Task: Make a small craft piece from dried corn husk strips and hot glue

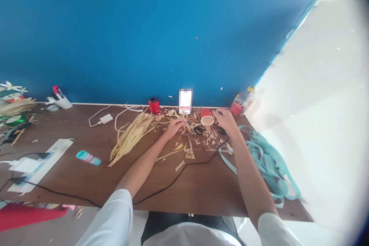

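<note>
Lining a blue wall (144,34), a wooden desk (69,177) holds scraps (132,138).

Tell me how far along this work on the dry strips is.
Done: many dry leaf scraps already lie cut up. In hand: the left hand rests on them; the right hand is at a red paper cup. Left: the long strips beside them look uncut.

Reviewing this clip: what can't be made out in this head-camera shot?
Head view:
- Right hand: its fingers hide anything it may hold.
- Scissors: partly covered by straw-like scraps.
- Upright device: its front is pixelated.
- Leafy craft pile: cut off by the left edge.
</note>
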`<act>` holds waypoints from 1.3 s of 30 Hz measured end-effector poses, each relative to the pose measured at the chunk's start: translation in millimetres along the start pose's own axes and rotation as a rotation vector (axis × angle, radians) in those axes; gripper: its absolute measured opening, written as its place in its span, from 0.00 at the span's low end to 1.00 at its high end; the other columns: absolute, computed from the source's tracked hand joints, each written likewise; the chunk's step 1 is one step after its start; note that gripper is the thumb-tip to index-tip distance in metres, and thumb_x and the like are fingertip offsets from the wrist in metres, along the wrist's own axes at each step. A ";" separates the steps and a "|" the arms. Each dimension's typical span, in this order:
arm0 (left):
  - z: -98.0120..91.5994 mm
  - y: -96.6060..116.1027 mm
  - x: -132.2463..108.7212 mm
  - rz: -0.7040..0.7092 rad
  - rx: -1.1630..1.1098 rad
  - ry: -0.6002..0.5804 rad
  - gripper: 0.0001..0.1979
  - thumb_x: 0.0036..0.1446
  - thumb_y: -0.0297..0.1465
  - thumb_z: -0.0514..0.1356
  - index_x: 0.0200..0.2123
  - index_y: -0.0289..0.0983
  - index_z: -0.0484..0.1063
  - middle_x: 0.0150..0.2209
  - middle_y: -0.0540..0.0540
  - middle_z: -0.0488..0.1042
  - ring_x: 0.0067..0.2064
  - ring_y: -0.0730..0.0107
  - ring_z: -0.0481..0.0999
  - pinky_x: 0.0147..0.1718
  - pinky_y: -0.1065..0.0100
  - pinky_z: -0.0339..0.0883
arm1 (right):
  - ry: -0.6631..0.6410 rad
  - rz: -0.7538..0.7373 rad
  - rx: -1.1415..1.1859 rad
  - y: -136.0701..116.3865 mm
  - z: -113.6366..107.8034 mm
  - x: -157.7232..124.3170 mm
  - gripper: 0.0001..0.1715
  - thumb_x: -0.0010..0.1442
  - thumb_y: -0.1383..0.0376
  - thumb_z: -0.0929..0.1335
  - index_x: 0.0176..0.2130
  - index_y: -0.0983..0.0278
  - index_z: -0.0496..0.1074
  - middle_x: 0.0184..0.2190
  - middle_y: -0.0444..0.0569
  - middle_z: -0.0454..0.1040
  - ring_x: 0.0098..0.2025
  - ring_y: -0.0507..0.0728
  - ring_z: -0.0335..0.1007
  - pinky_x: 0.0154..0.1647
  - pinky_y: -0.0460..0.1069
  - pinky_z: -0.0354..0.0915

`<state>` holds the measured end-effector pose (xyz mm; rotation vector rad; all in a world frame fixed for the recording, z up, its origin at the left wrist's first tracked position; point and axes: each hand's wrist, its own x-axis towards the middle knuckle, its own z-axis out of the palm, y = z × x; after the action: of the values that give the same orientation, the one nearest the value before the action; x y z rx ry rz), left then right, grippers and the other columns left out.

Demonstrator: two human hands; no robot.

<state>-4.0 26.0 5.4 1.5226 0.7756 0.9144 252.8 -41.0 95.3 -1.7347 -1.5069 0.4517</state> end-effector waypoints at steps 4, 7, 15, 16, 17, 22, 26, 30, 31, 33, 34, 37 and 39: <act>-0.3 -2.4 1.6 0.007 -0.057 0.010 0.18 0.53 0.39 0.60 0.43 0.32 0.74 0.27 0.46 0.75 0.23 0.77 0.67 0.22 0.74 0.56 | -0.074 -0.013 -0.195 7.5 -3.3 -14.2 0.15 0.58 0.58 0.63 0.26 0.62 0.71 0.23 0.49 0.74 0.25 0.54 0.66 0.28 0.47 0.57; -0.8 -4.8 2.5 0.035 -0.089 0.019 0.22 0.54 0.41 0.59 0.48 0.33 0.73 0.28 0.47 0.75 0.22 0.77 0.67 0.21 0.74 0.57 | -0.073 -0.019 -0.327 21.9 -7.0 -26.2 0.07 0.52 0.65 0.66 0.34 0.60 0.73 0.32 0.49 0.77 0.31 0.56 0.69 0.31 0.47 0.56; 0.2 -3.9 -2.3 0.085 -0.038 0.049 0.28 0.59 0.45 0.55 0.57 0.34 0.64 0.19 0.52 0.70 0.16 0.79 0.63 0.16 0.75 0.54 | -0.007 0.129 -0.378 43.1 -6.1 -73.3 0.14 0.54 0.69 0.61 0.34 0.58 0.75 0.30 0.48 0.76 0.32 0.57 0.68 0.29 0.48 0.53; 0.3 -4.1 -2.7 0.094 -0.045 0.050 0.27 0.59 0.45 0.54 0.56 0.35 0.65 0.18 0.54 0.67 0.16 0.79 0.62 0.16 0.75 0.53 | 0.046 0.130 -0.402 43.1 -1.6 -79.4 0.14 0.55 0.68 0.61 0.35 0.58 0.75 0.30 0.49 0.76 0.33 0.58 0.68 0.29 0.48 0.53; 0.2 -4.6 -2.9 0.105 -0.059 0.053 0.25 0.59 0.44 0.55 0.54 0.35 0.66 0.17 0.55 0.65 0.16 0.80 0.61 0.17 0.76 0.53 | 0.100 0.114 -0.432 43.2 3.4 -84.8 0.14 0.56 0.68 0.61 0.36 0.59 0.75 0.32 0.50 0.76 0.34 0.58 0.68 0.29 0.49 0.52; -2.1 -10.0 -0.7 0.122 -0.180 0.169 0.18 0.58 0.44 0.56 0.37 0.33 0.71 0.14 0.57 0.57 0.14 0.83 0.54 0.15 0.76 0.47 | 0.187 -0.051 -0.559 47.5 25.3 -99.2 0.14 0.60 0.69 0.60 0.38 0.62 0.73 0.35 0.52 0.75 0.33 0.56 0.67 0.30 0.49 0.50; -4.2 -10.5 0.8 0.081 -0.328 0.216 0.15 0.56 0.41 0.59 0.31 0.33 0.70 0.13 0.57 0.55 0.14 0.83 0.51 0.14 0.76 0.42 | 0.157 -0.134 -0.575 48.0 37.7 -101.4 0.12 0.60 0.70 0.60 0.39 0.62 0.71 0.38 0.50 0.74 0.37 0.56 0.68 0.33 0.48 0.52; -6.0 -7.7 1.6 0.050 -0.456 0.228 0.10 0.54 0.36 0.59 0.30 0.33 0.70 0.12 0.58 0.51 0.13 0.83 0.48 0.14 0.76 0.40 | 0.111 -0.214 -0.571 40.2 49.6 -104.2 0.13 0.61 0.69 0.60 0.43 0.63 0.70 0.40 0.51 0.74 0.41 0.57 0.67 0.38 0.48 0.56; -6.5 -7.2 1.8 0.055 -0.479 0.229 0.09 0.53 0.35 0.59 0.30 0.33 0.70 0.12 0.58 0.50 0.13 0.83 0.48 0.14 0.76 0.40 | 0.104 -0.226 -0.568 37.8 51.8 -105.0 0.14 0.61 0.69 0.60 0.44 0.63 0.70 0.40 0.52 0.74 0.42 0.57 0.67 0.39 0.48 0.56; -7.9 -6.5 2.2 0.063 -0.515 0.228 0.08 0.53 0.33 0.58 0.31 0.33 0.70 0.12 0.58 0.51 0.14 0.83 0.49 0.14 0.76 0.41 | 0.097 -0.251 -0.557 34.1 54.6 -106.1 0.14 0.61 0.69 0.60 0.45 0.63 0.69 0.40 0.52 0.74 0.42 0.57 0.68 0.41 0.48 0.57; -8.6 -6.2 2.3 0.064 -0.532 0.229 0.07 0.53 0.32 0.58 0.31 0.33 0.70 0.13 0.58 0.52 0.14 0.83 0.50 0.15 0.76 0.42 | 0.095 -0.265 -0.550 32.9 55.2 -106.4 0.15 0.61 0.69 0.60 0.45 0.63 0.69 0.40 0.52 0.74 0.43 0.58 0.68 0.41 0.49 0.57; -10.4 -5.1 2.5 0.054 -0.592 0.239 0.06 0.52 0.31 0.58 0.32 0.34 0.68 0.13 0.58 0.52 0.14 0.83 0.50 0.15 0.76 0.42 | 0.094 -0.297 -0.526 31.6 55.6 -107.1 0.14 0.61 0.70 0.60 0.44 0.63 0.69 0.40 0.51 0.74 0.42 0.58 0.68 0.41 0.49 0.58; -10.7 -4.1 2.4 0.036 -0.617 0.255 0.05 0.52 0.31 0.58 0.33 0.35 0.66 0.14 0.59 0.52 0.14 0.83 0.49 0.15 0.76 0.41 | 0.105 -0.306 -0.512 30.9 56.7 -108.2 0.14 0.61 0.70 0.60 0.45 0.63 0.69 0.41 0.51 0.75 0.42 0.58 0.69 0.42 0.49 0.59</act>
<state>-12.1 33.8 2.3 0.8916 0.5677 1.2524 208.2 -125.1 12.8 -1.8158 -1.8799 -0.2001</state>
